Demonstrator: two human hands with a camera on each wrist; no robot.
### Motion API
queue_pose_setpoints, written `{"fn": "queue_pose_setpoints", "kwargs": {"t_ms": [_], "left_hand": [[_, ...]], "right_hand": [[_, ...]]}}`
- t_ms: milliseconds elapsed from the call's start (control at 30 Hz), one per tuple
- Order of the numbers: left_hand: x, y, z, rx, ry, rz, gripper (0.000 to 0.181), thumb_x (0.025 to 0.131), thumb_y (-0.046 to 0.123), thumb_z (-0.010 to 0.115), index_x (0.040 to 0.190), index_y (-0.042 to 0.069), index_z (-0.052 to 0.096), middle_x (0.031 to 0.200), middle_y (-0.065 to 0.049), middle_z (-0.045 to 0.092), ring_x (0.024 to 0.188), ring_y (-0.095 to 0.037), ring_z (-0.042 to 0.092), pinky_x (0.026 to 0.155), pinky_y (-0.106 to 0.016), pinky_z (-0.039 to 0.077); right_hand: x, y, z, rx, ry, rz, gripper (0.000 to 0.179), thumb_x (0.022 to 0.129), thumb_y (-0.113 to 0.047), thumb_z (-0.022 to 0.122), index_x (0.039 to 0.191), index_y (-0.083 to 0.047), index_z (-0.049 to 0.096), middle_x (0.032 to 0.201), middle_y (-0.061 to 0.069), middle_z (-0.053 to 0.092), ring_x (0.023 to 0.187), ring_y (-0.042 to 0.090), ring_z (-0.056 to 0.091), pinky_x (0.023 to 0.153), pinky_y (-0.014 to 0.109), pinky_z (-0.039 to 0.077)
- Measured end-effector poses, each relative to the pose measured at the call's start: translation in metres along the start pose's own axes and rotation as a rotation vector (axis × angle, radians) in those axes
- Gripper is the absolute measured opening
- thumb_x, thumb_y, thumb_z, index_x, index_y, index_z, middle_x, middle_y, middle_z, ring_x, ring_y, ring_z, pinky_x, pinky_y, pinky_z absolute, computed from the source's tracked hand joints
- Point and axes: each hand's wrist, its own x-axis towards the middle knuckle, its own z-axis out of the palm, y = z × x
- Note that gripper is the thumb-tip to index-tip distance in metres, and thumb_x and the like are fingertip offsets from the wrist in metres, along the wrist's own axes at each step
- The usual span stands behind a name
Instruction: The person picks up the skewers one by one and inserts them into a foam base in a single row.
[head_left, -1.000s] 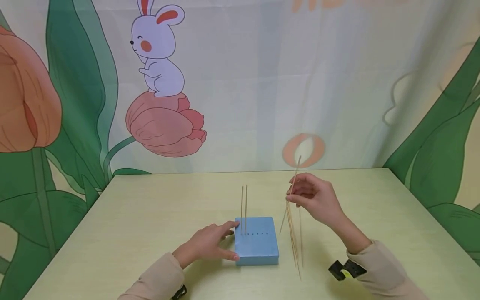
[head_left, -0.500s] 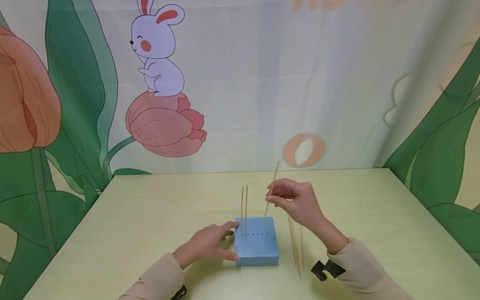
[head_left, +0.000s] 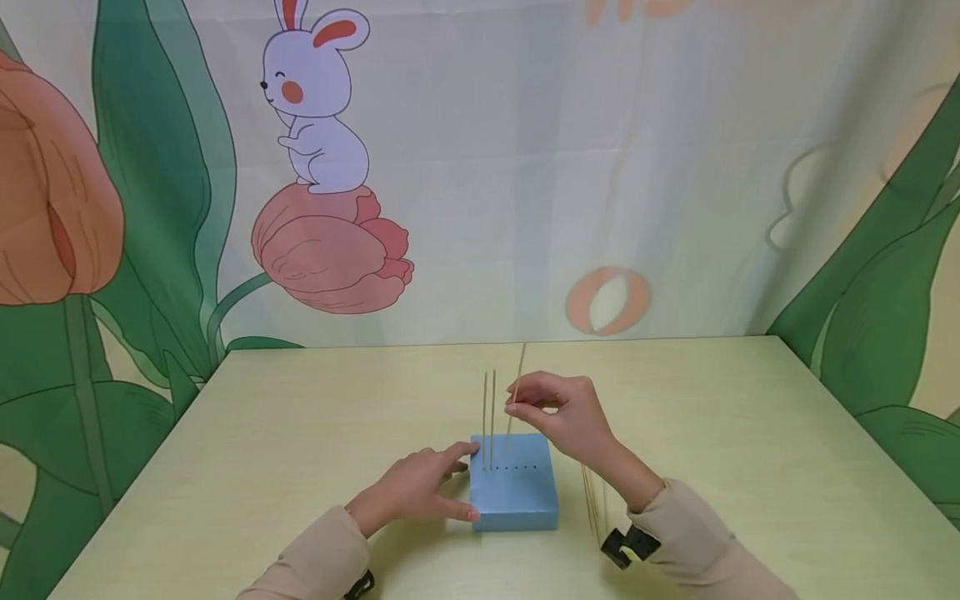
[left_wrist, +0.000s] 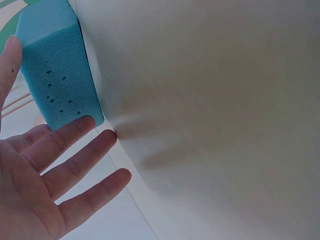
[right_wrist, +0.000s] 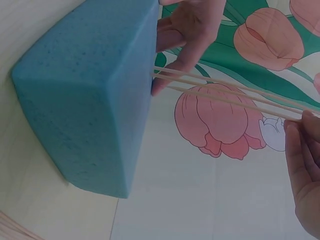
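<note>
A blue foam block (head_left: 513, 500) lies on the table with a row of small holes across its top. My left hand (head_left: 412, 487) rests against its left side; in the left wrist view the fingers (left_wrist: 75, 167) are extended and the thumb touches one edge. Two thin wooden sticks (head_left: 492, 408) stand upright in the row's left end. Between thumb and fingertips, my right hand (head_left: 566, 412) pinches another thin stick (head_left: 521, 360), tilted slightly, its lower end close over the block just right of the standing pair. The right wrist view shows this held stick (right_wrist: 220, 100) beside the other two.
Several loose sticks (head_left: 590, 496) lie on the pale table (head_left: 300, 450) right of the block, partly hidden by the right forearm. A curtain (head_left: 480, 167) printed with a rabbit and tulips hangs behind the table's far edge.
My right hand has drawn one stick from the loose bunch and carried it left and down over the block. The left hand and block have stayed in place.
</note>
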Motion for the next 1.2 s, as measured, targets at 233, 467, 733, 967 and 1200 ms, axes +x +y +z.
{"fn": "queue_pose_setpoints", "kwargs": {"t_ms": [233, 467, 733, 967, 1200], "left_hand": [[0.0, 0.0, 0.0, -0.003, 0.004, 0.004, 0.083, 0.072, 0.054, 0.069, 0.136, 0.011, 0.038, 0.115, -0.012, 0.062, 0.105, -0.029, 0.057, 0.08, -0.044, 0.046], [-0.001, 0.0, -0.001, -0.011, 0.002, 0.007, 0.083, 0.072, 0.053, 0.069, 0.136, 0.011, 0.038, 0.115, -0.013, 0.061, 0.105, -0.029, 0.057, 0.081, -0.045, 0.045], [-0.001, -0.001, 0.0, -0.012, 0.001, 0.011, 0.083, 0.072, 0.054, 0.068, 0.136, 0.011, 0.038, 0.116, -0.012, 0.061, 0.106, -0.029, 0.057, 0.082, -0.045, 0.045], [0.0, -0.002, 0.0, -0.013, 0.001, 0.014, 0.083, 0.072, 0.054, 0.068, 0.136, 0.011, 0.038, 0.116, -0.012, 0.061, 0.106, -0.029, 0.057, 0.082, -0.045, 0.045], [0.0, -0.001, 0.0, -0.009, 0.001, 0.009, 0.083, 0.072, 0.054, 0.068, 0.136, 0.011, 0.038, 0.116, -0.012, 0.061, 0.107, -0.029, 0.056, 0.081, -0.045, 0.045]], "right_hand": [[-0.002, 0.004, 0.008, -0.016, -0.009, 0.011, 0.011, 0.075, 0.0, 0.071, 0.085, 0.0, 0.066, 0.074, 0.008, 0.068, 0.063, 0.015, 0.065, 0.059, 0.025, 0.052], [-0.002, 0.005, 0.012, -0.007, -0.032, 0.064, 0.01, 0.075, 0.0, 0.072, 0.084, 0.0, 0.067, 0.074, 0.007, 0.068, 0.064, 0.014, 0.065, 0.059, 0.025, 0.052], [-0.007, 0.011, 0.018, -0.01, -0.088, 0.128, 0.01, 0.074, 0.0, 0.072, 0.083, 0.0, 0.067, 0.074, 0.007, 0.068, 0.065, 0.014, 0.065, 0.059, 0.024, 0.052], [-0.009, 0.013, 0.021, -0.047, -0.154, 0.133, 0.009, 0.075, -0.002, 0.072, 0.081, -0.001, 0.065, 0.073, 0.005, 0.068, 0.064, 0.009, 0.064, 0.06, 0.022, 0.051], [-0.011, 0.014, 0.011, -0.055, -0.176, 0.165, 0.017, 0.075, -0.003, 0.072, 0.091, 0.0, 0.066, 0.078, 0.007, 0.068, 0.07, 0.013, 0.065, 0.063, 0.023, 0.051]]}}
